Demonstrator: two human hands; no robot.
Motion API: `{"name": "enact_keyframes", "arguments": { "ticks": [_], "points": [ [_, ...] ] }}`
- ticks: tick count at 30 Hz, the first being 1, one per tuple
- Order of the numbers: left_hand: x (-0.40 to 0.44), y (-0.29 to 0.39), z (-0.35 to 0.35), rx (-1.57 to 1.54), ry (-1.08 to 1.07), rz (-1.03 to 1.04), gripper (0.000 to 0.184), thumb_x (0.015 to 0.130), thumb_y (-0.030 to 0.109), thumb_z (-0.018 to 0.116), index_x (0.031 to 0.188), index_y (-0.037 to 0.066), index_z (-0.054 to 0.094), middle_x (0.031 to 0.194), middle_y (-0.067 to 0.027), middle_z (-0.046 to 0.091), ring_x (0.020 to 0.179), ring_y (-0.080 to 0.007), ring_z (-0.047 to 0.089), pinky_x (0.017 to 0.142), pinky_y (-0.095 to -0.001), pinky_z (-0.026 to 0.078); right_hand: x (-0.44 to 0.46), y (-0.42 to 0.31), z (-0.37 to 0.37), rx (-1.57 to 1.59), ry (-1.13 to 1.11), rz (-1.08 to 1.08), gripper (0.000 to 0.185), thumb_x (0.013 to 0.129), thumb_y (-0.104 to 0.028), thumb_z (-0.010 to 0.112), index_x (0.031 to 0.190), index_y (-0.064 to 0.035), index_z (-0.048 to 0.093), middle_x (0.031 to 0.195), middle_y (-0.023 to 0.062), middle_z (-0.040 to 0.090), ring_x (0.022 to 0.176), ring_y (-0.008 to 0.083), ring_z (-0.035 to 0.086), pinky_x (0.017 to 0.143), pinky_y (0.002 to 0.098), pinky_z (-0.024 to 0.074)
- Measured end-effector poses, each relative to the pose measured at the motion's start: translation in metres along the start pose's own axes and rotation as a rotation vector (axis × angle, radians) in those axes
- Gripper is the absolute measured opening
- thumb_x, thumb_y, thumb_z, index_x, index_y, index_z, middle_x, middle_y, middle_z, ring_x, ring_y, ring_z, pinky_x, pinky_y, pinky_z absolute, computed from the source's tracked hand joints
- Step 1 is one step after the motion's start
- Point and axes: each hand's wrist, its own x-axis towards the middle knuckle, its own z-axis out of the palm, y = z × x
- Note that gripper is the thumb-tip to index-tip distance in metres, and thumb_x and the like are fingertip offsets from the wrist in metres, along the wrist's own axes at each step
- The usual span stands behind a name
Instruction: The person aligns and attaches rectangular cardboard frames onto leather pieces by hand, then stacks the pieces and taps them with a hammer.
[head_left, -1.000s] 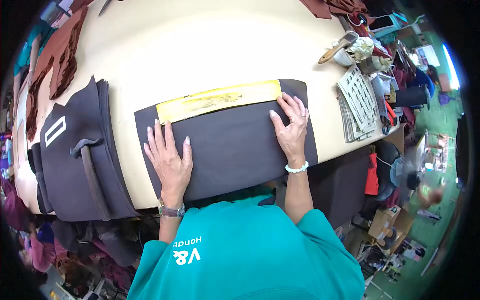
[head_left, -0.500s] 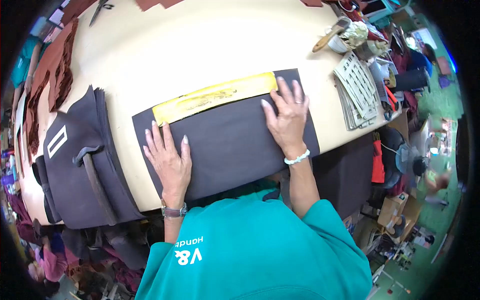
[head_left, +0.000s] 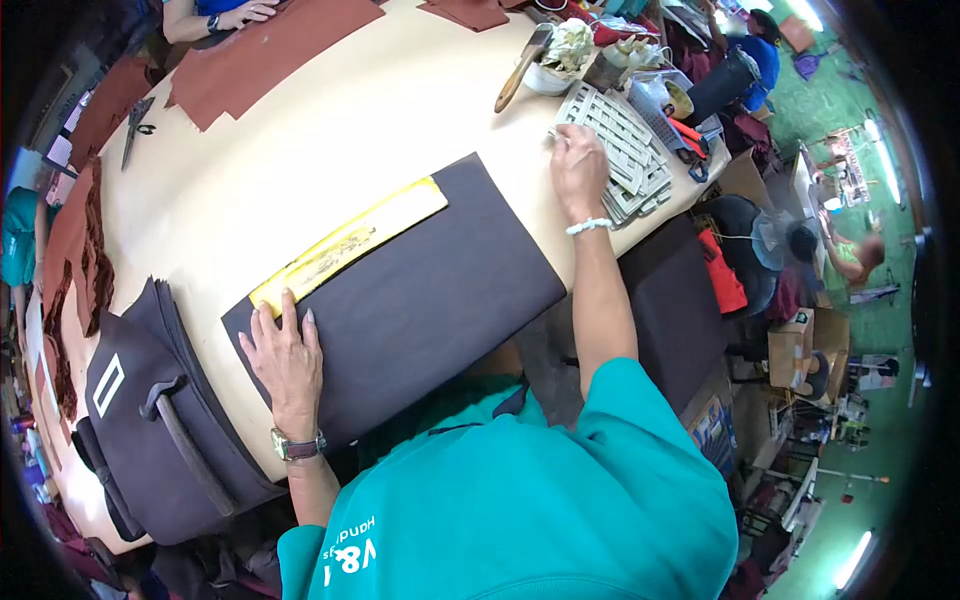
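A dark sheet (head_left: 430,265) lies at the table's front edge, with a long yellow strip (head_left: 350,240) along its far edge. My left hand (head_left: 283,360) rests flat on the sheet, fingers spread, fingertips at the strip's left end. Off to the right, my right hand (head_left: 579,175) is at the left edge of a stack of pale slotted templates (head_left: 625,145). Its fingers are curled together, and what they hold, if anything, is too small to name.
A stack of dark pieces (head_left: 150,400) with a hammer (head_left: 190,445) on it lies left. Scissors (head_left: 134,132) and reddish-brown sheets (head_left: 260,60) are at the far left. A brush (head_left: 522,75) rests on a bowl (head_left: 548,80). Another person's hand (head_left: 247,14) is at the far edge.
My right hand has left the dark sheet and moved right to the templates, its fingers now closed. My left hand stays at the strip's left end. The view has turned.
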Motion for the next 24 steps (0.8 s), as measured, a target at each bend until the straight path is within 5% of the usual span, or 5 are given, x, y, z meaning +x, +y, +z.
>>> {"name": "enact_keyframes", "arguments": {
  "ticks": [5,9,14,20,24],
  "points": [
    [-0.001,0.001,0.004,0.017,0.048,0.002,0.041,0.09,0.03,0.051,0.127,0.011,0.05,0.114,-0.0153,0.05,0.108,-0.0284,0.049,0.09,-0.0466,0.038,0.029,0.01,-0.005,-0.317,-0.147,0.321,0.036,0.077,-0.036,0.066,0.089,-0.0031,0.066,0.095,0.0158,0.063,0.087,0.0321,0.063,0.074,0.0421,0.0498],
    [0.0,0.0,0.006,-0.049,0.009,-0.007,0.042,0.088,0.03,0.053,0.125,0.01,0.05,0.12,-0.0193,0.049,0.114,-0.0321,0.046,0.09,-0.0513,0.04,0.037,0.009,0.007,-0.307,-0.28,0.493,0.045,0.069,-0.042,0.074,0.09,-0.003,0.066,0.099,0.0169,0.064,0.09,0.0317,0.064,0.076,0.0398,0.0521],
    [-0.001,-0.001,0.006,-0.078,0.011,-0.009,0.043,0.088,0.03,0.054,0.125,0.009,0.05,0.12,-0.0206,0.048,0.114,-0.0328,0.046,0.09,-0.0509,0.04,0.042,-0.002,0.007,-0.195,-0.256,0.624,0.031,0.069,-0.025,0.073,0.09,-0.0031,0.067,0.096,0.0164,0.066,0.09,0.0313,0.065,0.078,0.0397,0.0526],
    [-0.002,-0.003,0.012,-0.103,0.049,0.004,0.043,0.086,0.03,0.056,0.124,0.009,0.051,0.119,-0.0201,0.048,0.114,-0.0328,0.046,0.089,-0.0517,0.041,0.041,0.001,0.02,-0.28,-0.206,0.566,0.025,0.074,-0.019,0.066,0.093,-0.003,0.063,0.102,0.0156,0.061,0.091,0.0309,0.064,0.076,0.0404,0.0523],
    [-0.003,-0.004,0.011,-0.065,0.152,0.053,0.039,0.088,0.027,0.054,0.121,0.006,0.054,0.111,-0.0181,0.05,0.103,-0.0295,0.049,0.082,-0.0399,0.04,0.037,0.003,0.034,-0.307,-0.114,0.53,0.026,0.077,-0.017,0.063,0.098,-0.0024,0.058,0.103,0.0145,0.058,0.09,0.0306,0.063,0.074,0.0402,0.0518]
  ]
}}
